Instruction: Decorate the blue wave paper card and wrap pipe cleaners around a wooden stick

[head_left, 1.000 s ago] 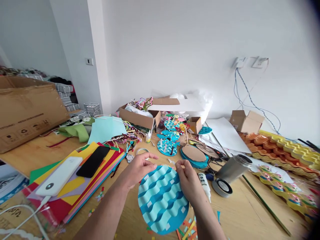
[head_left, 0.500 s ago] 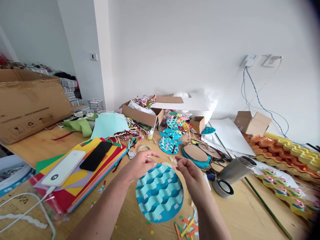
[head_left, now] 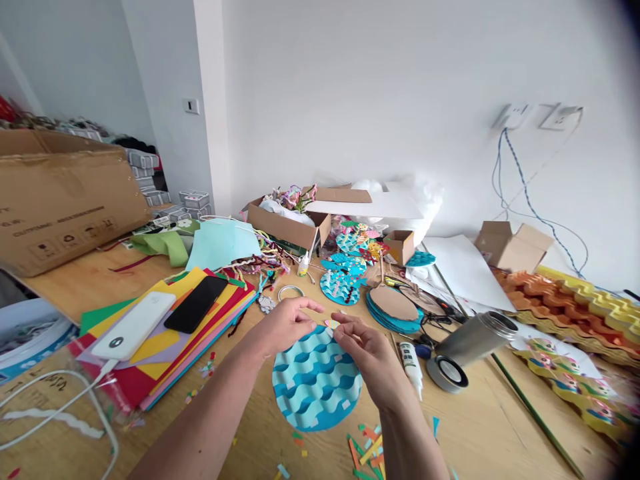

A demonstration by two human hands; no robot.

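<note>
A round blue paper disc [head_left: 317, 387] with raised wavy light-blue strips and small white squares lies on the table before me. At its upper left edge is my left hand [head_left: 293, 327], thumb and forefinger apart with nothing visible between them. My right hand [head_left: 363, 343] reaches over the upper right edge, its fingers pinched at a small striped paper cutout [head_left: 331, 324], pink and yellow, which looks like a fish. The fingers partly cover that cutout. Beside my right wrist lies a white glue bottle [head_left: 411, 367].
On the left a stack of coloured sheets [head_left: 150, 390] bears a white power bank [head_left: 134, 327] and a black phone [head_left: 196, 305]. Right of my hands are cardboard discs [head_left: 395, 303], a steel flask [head_left: 473, 340] and egg trays [head_left: 545, 307]. Paper scraps [head_left: 367, 450] lie near the front.
My right hand has moved left over the disc, bringing the small striped cutout closer to my left hand. The glue bottle shows more fully now. The view has shifted slightly.
</note>
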